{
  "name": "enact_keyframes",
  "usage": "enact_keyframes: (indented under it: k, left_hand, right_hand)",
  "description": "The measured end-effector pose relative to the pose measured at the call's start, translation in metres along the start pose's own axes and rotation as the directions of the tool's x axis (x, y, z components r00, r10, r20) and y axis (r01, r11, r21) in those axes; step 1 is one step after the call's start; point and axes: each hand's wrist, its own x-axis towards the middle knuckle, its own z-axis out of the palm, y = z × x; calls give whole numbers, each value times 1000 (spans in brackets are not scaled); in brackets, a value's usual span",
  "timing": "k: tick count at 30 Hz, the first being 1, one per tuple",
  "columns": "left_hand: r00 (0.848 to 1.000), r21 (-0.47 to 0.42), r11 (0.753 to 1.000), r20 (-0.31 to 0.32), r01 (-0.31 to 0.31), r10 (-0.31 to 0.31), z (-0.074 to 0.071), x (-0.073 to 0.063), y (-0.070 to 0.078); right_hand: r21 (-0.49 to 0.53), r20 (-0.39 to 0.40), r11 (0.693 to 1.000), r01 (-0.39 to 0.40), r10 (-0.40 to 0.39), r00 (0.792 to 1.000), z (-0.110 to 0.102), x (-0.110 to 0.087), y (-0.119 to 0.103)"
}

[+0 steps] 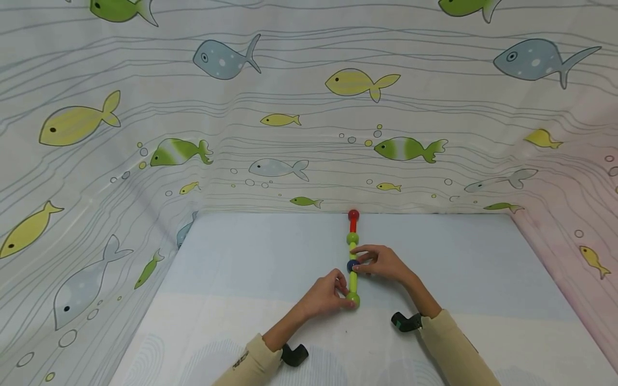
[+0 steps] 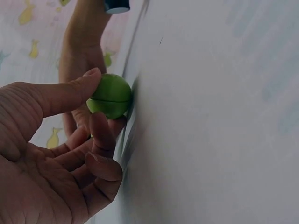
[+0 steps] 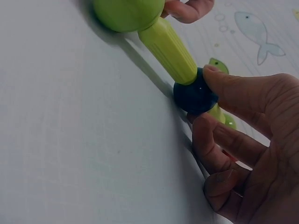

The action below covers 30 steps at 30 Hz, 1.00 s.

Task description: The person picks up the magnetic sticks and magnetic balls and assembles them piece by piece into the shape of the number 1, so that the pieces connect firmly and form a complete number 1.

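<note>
A straight chain of toy balls and rods lies on the table, running away from me. At its near end is a green ball (image 1: 353, 299), which my left hand (image 1: 324, 296) pinches between thumb and fingers. A yellow-green rod (image 3: 169, 51) joins it to a dark blue ball (image 3: 194, 95). My right hand (image 1: 383, 264) grips that blue ball with thumb and fingers. Farther along come another yellow-green rod, partly hidden by the right fingers, a second green ball (image 1: 352, 238), a red rod (image 1: 353, 225) and a red ball (image 1: 353, 214) at the far end.
The pale blue and white tabletop (image 1: 251, 257) spreads out around the chain. A fish-patterned curtain (image 1: 299, 139) rises behind the table and at both sides. Dark camera mounts (image 1: 405, 321) stick out at both wrists.
</note>
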Motion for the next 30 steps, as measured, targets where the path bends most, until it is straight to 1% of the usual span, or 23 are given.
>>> enact_keyframes:
  k: [5, 9, 14, 21, 24, 27, 30]
  left_hand:
    - [999, 26, 999, -6, -39, 39, 2, 0, -2]
    - [998, 41, 997, -8, -67, 67, 2, 0, -1]
    - [998, 37, 998, -1, -58, 58, 2, -1, 0]
    - [999, 29, 998, 12, -51, 51, 1, 0, 1]
    - [999, 20, 999, 18, -50, 49, 0, -1, 1]
    - [999, 9, 999, 32, -31, 31, -3, -4, 2]
    - [999, 8, 1000, 40, -19, 18, -11, -8, 0]
  right_hand:
    - [6, 0, 1000, -7, 7, 1000, 0, 0, 0]
    - [1, -1, 1000, 5, -5, 1000, 0, 1, 1]
    - [-16, 9, 999, 33, -33, 999, 0, 1, 2]
    - [-37, 9, 999, 38, -38, 999, -1, 1, 2]
    - [-48, 26, 998, 51, -50, 998, -3, 1, 2]
    - [-42, 50, 997, 66, -64, 997, -7, -1, 3]
    - [-57, 68, 995, 78, -74, 995, -14, -3, 3]
